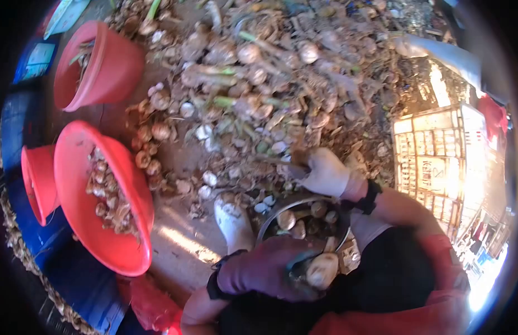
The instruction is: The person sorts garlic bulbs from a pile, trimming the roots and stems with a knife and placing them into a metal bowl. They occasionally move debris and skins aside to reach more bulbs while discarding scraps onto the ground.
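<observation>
Nearest, left hand point(259, 273) pinches a garlic bulb point(321, 270) over the metal bowl point(270, 220). Right hand point(326, 172), at 12 o'clock, closes on a stalk point(273, 161). Bulb may slip from the glove.

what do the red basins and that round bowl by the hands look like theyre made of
Red basins: likely plastic, with uniform colour, smooth thin walls and a soft sheen.
Round bowl: probably metal, with a thin silvery rim that catches the light.
Glove on the right hand: looks like pale fabric, matte, though it is blurred.

pale garlic bulb point(321, 270), held low
</observation>
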A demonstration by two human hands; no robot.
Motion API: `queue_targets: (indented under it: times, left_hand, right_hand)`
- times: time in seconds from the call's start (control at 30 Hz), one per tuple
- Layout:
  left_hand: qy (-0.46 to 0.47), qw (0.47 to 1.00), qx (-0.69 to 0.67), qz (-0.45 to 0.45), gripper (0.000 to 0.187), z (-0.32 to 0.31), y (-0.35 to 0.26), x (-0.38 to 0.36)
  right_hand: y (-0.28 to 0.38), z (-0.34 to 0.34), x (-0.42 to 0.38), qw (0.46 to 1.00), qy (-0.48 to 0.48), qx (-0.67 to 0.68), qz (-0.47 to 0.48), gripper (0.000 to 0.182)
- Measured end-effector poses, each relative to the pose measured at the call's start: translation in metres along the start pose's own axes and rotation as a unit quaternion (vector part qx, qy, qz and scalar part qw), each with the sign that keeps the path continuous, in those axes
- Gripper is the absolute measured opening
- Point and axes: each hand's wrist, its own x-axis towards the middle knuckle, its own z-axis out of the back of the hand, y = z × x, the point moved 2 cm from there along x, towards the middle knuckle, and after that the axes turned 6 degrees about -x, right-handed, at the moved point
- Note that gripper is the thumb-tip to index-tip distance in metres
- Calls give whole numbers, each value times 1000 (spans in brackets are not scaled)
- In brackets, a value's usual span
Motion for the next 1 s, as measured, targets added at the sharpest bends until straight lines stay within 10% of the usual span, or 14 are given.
queue_targets:
  times: [0.07, 0.13, 0.17, 0.2, 0.23, 0.3, 0.5, 0.83, 0.9, 1.0]
  left_hand:
    - [36, 985, 152, 72, 30, 11, 18, -14]
    - [-168, 921, 24, 351, 29, 46, 36, -39]
    - [-386, 894, 115, 196, 26, 74, 89, -80]
    - [-325, 879, 321, 139, 26, 83, 95, -90]
    - [-544, 706, 357, 278, 33, 130, 91, -109]
    - [-650, 661, 267, 262, 50, 161, 83, -117]
    - [-601, 495, 517, 356, 66, 190, 93, -130]
    - [-728, 575, 308, 211, 48, 191, 161, -209]
    - [-640, 756, -108, 78, 41, 154, 117, -153]
    - [-605, 772, -184, 61, 32, 129, 102, -119]
  right_hand:
    - [12, 11, 21, 999, -23, 31, 34, 26]
    - [16, 20, 22, 999, -5, 42, -15, 11]
    - [10, 18, 21, 999, -6, 39, -15, 11]
    - [3, 9, 19, 998, 11, 68, -12, 12]
    - [0, 2, 17, 995, 28, 96, -10, 14]
    - [5, -1, 15, 993, 51, 98, -31, 16]
    - [23, 10, 13, 996, 61, 71, 7, 22]
    - [21, 8, 7, 995, 85, 62, 2, 21]
    - [23, 9, 8, 994, 95, 47, 12, 22]
    - [23, 13, 7, 998, 47, 49, 17, 22]
